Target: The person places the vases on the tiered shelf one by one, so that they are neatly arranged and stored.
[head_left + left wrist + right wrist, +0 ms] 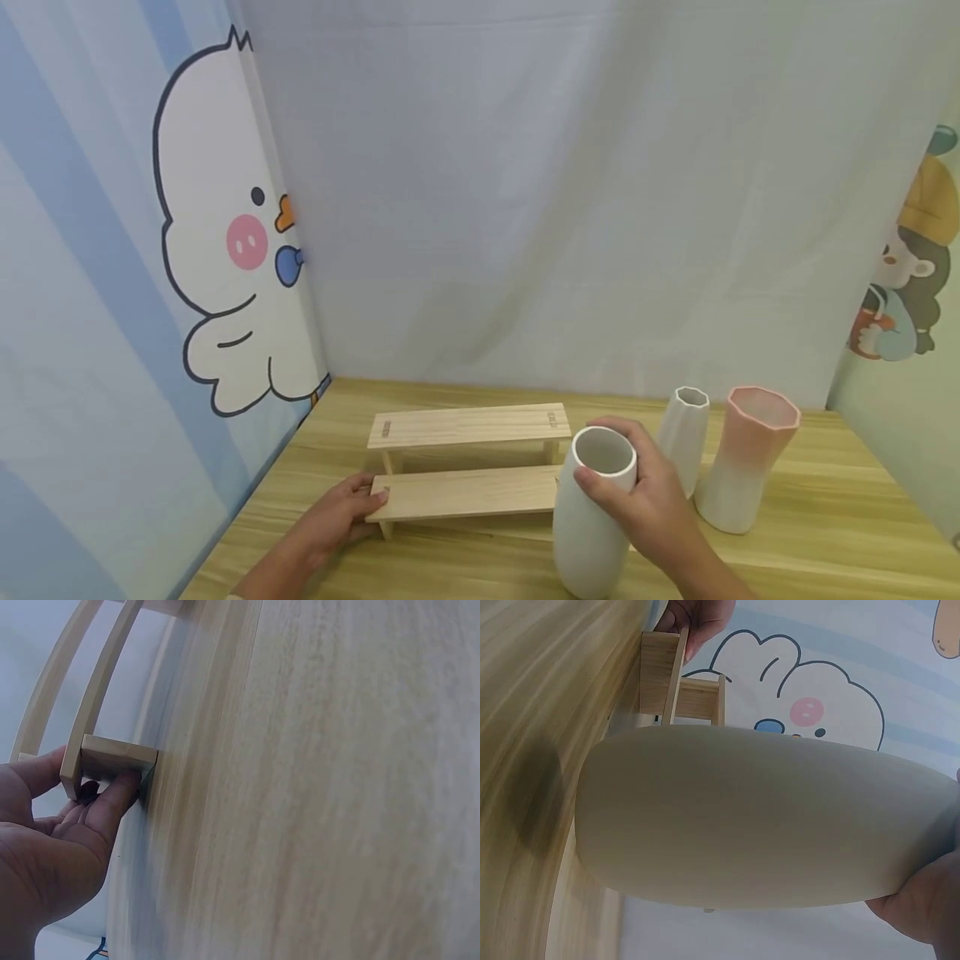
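My right hand (648,500) grips a tall white vase (588,533) near its rim, thumb on the near side and fingers round the far side. The vase is almost upright, and in the right wrist view its base (592,802) appears just above the tabletop, with a shadow apart from it. At the left end of a two-step wooden stand (465,492), my left hand (337,517) holds the lower board, thumb on top. The left wrist view shows its fingers (112,799) under the board, by the support. The vase hides the lower board's right end.
Right of the held vase stand a slim white ribbed vase (684,442) and a pink-and-white flared vase (746,458), close together. A grey-white curtain (570,208) closes off the back of the wooden table (825,500). A printed blue-striped curtain (90,333) hangs at left.
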Demonstrator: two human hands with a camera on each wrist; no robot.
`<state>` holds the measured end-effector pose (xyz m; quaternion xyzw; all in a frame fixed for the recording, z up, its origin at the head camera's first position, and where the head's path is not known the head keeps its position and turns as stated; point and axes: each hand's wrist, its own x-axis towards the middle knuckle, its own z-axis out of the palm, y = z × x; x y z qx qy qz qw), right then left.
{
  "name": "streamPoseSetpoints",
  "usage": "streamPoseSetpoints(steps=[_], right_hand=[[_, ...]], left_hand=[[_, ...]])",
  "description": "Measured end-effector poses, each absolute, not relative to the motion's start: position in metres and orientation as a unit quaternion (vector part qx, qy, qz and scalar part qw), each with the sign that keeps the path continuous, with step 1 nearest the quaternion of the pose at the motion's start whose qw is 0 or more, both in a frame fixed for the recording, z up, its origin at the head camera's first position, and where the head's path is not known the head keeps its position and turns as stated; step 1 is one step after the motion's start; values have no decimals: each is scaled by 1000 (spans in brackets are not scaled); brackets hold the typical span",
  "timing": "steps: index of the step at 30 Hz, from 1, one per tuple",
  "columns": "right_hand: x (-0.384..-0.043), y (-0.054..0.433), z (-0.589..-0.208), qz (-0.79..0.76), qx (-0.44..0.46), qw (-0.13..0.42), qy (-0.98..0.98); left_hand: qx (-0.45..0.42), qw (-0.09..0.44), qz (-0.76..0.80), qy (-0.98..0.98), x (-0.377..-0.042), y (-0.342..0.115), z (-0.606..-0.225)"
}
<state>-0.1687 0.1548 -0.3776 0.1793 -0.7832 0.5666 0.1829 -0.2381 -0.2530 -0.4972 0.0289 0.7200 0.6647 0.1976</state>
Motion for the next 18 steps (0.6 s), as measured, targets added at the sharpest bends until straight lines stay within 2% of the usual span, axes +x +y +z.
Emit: streamPoseSetpoints(steps=[18], right_hand=[[-179, 127, -369, 584, 195, 147, -774]], left_hand=[[27, 200, 664, 720, -237, -253, -494]])
